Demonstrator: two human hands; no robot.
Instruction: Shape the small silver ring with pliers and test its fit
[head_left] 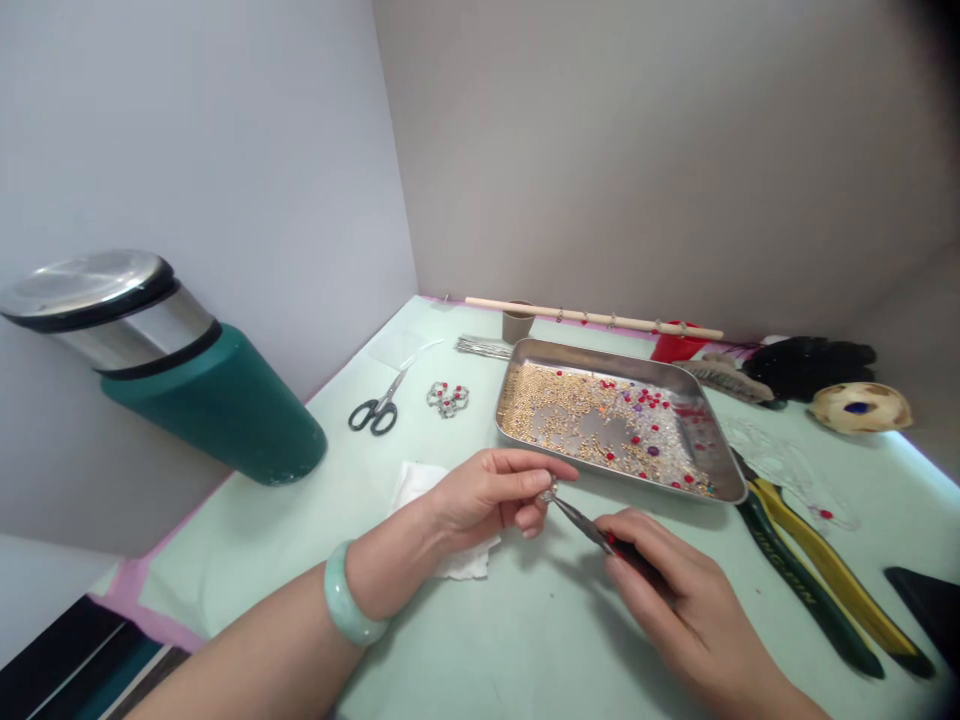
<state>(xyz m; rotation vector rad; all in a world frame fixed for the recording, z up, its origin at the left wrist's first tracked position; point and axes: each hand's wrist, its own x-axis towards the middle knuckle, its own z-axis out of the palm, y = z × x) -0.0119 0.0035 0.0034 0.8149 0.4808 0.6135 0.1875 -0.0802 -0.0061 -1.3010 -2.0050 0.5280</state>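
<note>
Small beaded piece [550,491]: sitting in the pinch of the left hand [491,500], above the counter [540,650] and just near of the metal tray. Left thumb and index finger are closing narrowly on it; the other fingers are curling loosely. Right hand [667,580] is wrapping its fingers around the handles of narrow-nosed pliers [583,522], whose tips are meeting the piece; from where I am standing I cannot tell whether they are clamping it.

Left wrist is wearing a pale green bangle [346,592]. White tissue [409,482] is lying beneath the left hand. Tray [718,455] is holding gold and clear beads, with red ones scattering mostly toward its right half.

Left of the tray, a looped ornament with red beads [450,402] is lying flat, black-handled scissors [384,408] just beside it. Farther left, a green bottle [217,410] with a steel top is standing.

Beyond the tray: silver wires [484,347] are lying bundled near a small cup [517,326]; a wooden stick [525,310] is running along the far side. To the right, larger yellow-and-green pliers [795,560] are resting on the counter.
</note>
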